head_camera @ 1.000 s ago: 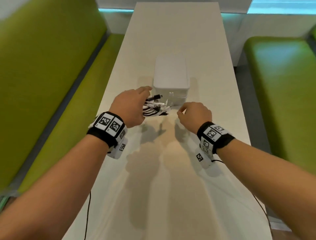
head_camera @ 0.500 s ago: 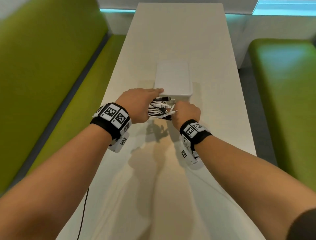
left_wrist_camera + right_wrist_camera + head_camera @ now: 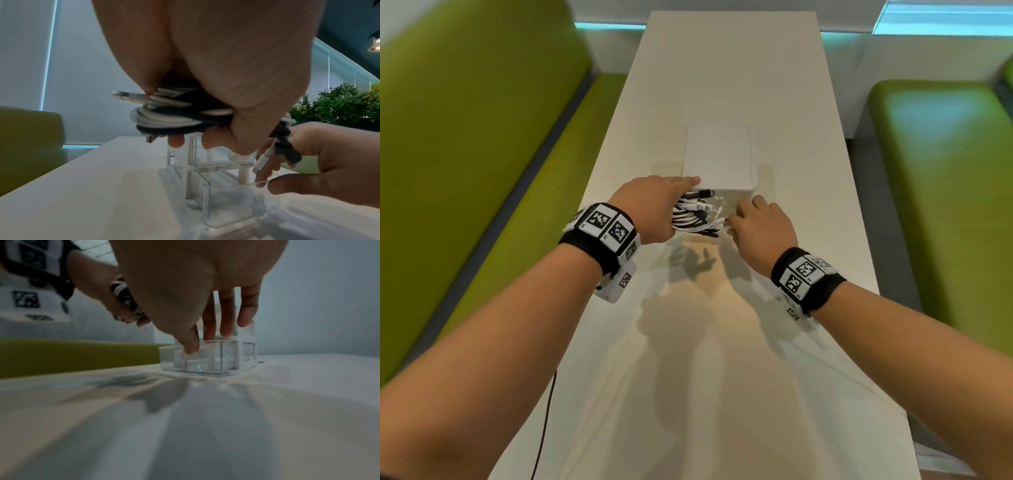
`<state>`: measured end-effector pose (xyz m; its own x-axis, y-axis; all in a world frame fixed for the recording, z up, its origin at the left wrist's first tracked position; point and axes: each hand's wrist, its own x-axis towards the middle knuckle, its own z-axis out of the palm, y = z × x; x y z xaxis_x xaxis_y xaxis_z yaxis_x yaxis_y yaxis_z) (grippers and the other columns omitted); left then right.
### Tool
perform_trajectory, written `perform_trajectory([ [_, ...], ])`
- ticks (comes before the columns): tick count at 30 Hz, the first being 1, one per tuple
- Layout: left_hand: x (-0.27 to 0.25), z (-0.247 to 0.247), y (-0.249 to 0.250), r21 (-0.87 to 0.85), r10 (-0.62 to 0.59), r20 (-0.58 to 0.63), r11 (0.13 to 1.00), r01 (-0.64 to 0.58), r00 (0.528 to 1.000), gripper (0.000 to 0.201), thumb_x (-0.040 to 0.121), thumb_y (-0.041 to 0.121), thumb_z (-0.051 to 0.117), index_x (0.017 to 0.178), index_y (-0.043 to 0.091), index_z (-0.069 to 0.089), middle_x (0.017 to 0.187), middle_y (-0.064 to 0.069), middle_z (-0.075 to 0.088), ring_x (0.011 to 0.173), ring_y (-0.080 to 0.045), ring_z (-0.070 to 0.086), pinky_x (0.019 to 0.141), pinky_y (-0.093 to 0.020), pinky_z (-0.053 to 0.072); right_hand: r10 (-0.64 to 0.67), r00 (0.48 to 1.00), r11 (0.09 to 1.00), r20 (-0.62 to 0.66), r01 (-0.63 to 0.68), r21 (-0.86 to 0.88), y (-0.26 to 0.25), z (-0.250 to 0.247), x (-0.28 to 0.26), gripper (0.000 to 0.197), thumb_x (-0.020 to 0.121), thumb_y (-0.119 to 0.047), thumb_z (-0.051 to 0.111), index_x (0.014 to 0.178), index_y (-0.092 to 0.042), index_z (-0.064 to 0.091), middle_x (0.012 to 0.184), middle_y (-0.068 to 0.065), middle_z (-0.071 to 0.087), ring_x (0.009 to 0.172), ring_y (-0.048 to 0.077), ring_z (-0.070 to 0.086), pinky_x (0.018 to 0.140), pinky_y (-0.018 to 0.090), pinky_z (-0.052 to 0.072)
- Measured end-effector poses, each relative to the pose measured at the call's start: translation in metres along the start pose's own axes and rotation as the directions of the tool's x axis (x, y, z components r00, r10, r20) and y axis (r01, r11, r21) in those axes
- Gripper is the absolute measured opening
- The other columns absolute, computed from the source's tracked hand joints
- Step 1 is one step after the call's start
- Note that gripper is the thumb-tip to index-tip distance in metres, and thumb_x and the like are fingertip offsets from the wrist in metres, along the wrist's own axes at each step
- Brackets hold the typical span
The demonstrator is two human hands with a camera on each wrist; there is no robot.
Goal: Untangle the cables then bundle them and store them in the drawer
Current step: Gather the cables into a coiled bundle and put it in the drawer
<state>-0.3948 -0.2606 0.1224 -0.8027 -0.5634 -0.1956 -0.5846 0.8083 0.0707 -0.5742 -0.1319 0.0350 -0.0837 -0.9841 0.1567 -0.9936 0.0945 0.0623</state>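
Note:
My left hand (image 3: 654, 209) grips a coiled bundle of black and white cables (image 3: 697, 216) just in front of the white drawer unit (image 3: 719, 161), above the table. In the left wrist view the cable bundle (image 3: 170, 116) hangs over the clear lower drawer (image 3: 226, 203), which stands pulled out toward me. My right hand (image 3: 760, 226) pinches that drawer's front wall, thumb outside and fingers inside. The right wrist view shows the right hand (image 3: 185, 288) on the clear drawer (image 3: 197, 360). Plug ends stick out of the bundle.
The drawer unit stands mid-way along a long white table (image 3: 722, 377). Green benches (image 3: 465, 171) run along both sides. A thin black wire (image 3: 544, 428) hangs at the table's near left edge. Plants (image 3: 339, 105) stand beyond the table.
My left hand carried the cable bundle forward, up to the drawer unit. My right hand came in toward the bundle, then shifted right onto the front of the clear drawer.

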Motion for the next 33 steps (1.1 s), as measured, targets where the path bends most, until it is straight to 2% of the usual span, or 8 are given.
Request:
perform_trajectory([
  [3,0.0,0.0,0.002,0.01,-0.012,0.009,1.0,0.012,1.0,0.094,0.075,0.015,0.065,0.158,0.036,0.025,0.152,0.01,0.049,0.117,-0.025,0.06,0.093,-0.042,0.055,-0.14,0.989,0.989,-0.039,0.138,-0.062,0.0,0.001,-0.008,0.022,0.073,0.0,0.07,0.092,-0.01,0.075,0.082,0.008,0.063,0.079,0.032,0.058,0.063,0.036,0.042],
  [10,0.002,0.001,0.004,0.028,-0.023,0.014,0.999,0.022,1.0,0.095,0.076,0.013,0.067,0.158,0.035,0.024,0.151,0.009,0.05,0.117,-0.026,0.06,0.092,-0.043,0.055,-0.258,0.966,0.966,-0.007,0.258,-0.024,-0.015,-0.002,-0.037,0.022,0.057,0.002,0.076,0.074,-0.008,0.067,0.071,0.009,0.056,0.068,0.031,0.054,0.057,0.037,0.041],
  [18,0.004,0.003,0.005,0.049,-0.012,-0.001,0.999,0.012,1.0,0.09,0.076,0.018,0.068,0.156,0.032,0.03,0.154,0.011,0.046,0.115,-0.025,0.062,0.088,-0.044,0.057,-0.241,0.971,0.965,-0.004,0.24,0.109,-0.024,-0.003,-0.059,0.016,0.063,-0.004,0.075,0.072,-0.011,0.064,0.074,0.005,0.055,0.068,0.027,0.05,0.055,0.035,0.04],
  [22,-0.008,0.015,0.015,0.07,0.067,-0.168,0.996,-0.056,0.984,0.059,0.073,0.024,0.074,0.128,0.019,0.054,0.142,0.008,0.049,0.088,-0.024,0.062,0.067,-0.035,0.049,-0.118,0.993,0.954,0.006,0.111,0.279,-0.012,-0.005,-0.057,0.017,0.077,-0.015,0.071,0.093,-0.009,0.069,0.089,0.007,0.058,0.08,0.027,0.053,0.06,0.04,0.051],
  [24,-0.018,0.025,0.032,0.001,-0.06,-0.163,0.998,0.061,0.985,0.045,0.075,0.025,0.069,0.117,0.018,0.053,0.116,0.001,0.055,0.076,-0.022,0.054,0.063,-0.034,0.039,-0.066,0.997,0.931,0.034,0.049,0.362,-0.008,-0.006,-0.057,0.02,0.083,-0.019,0.069,0.1,-0.008,0.066,0.097,0.007,0.057,0.084,0.027,0.054,0.061,0.042,0.053],
  [27,-0.024,0.039,0.061,-0.062,-0.298,-0.012,0.953,0.297,0.954,0.039,0.082,0.033,0.062,0.114,0.016,0.048,0.098,-0.002,0.051,0.079,-0.025,0.053,0.066,-0.036,0.042,-0.042,0.997,0.902,0.061,0.012,0.432,-0.008,-0.004,-0.058,0.013,0.087,-0.019,0.068,0.089,-0.007,0.064,0.095,0.008,0.056,0.075,0.026,0.055,0.062,0.042,0.053],
  [30,-0.014,0.053,0.075,-0.098,-0.425,0.063,0.898,0.43,0.903,0.043,0.086,0.035,0.061,0.119,0.012,0.045,0.106,-0.006,0.055,0.097,-0.029,0.062,0.07,-0.037,0.042,-0.034,0.996,0.89,0.081,-0.007,0.457,-0.005,-0.003,-0.058,0.014,0.089,-0.02,0.07,0.082,-0.008,0.07,0.093,0.004,0.059,0.074,0.024,0.057,0.066,0.039,0.053],
  [33,0.001,0.06,0.081,-0.099,-0.454,-0.021,0.888,0.45,0.891,0.049,0.088,0.042,0.064,0.123,0.013,0.045,0.114,-0.008,0.056,0.098,-0.029,0.064,0.067,-0.036,0.04,-0.046,0.992,0.872,0.122,-0.02,0.49,0.0,-0.005,-0.058,0.009,0.089,-0.016,0.069,0.088,-0.008,0.073,0.099,0.004,0.06,0.086,0.024,0.059,0.074,0.036,0.051],
])
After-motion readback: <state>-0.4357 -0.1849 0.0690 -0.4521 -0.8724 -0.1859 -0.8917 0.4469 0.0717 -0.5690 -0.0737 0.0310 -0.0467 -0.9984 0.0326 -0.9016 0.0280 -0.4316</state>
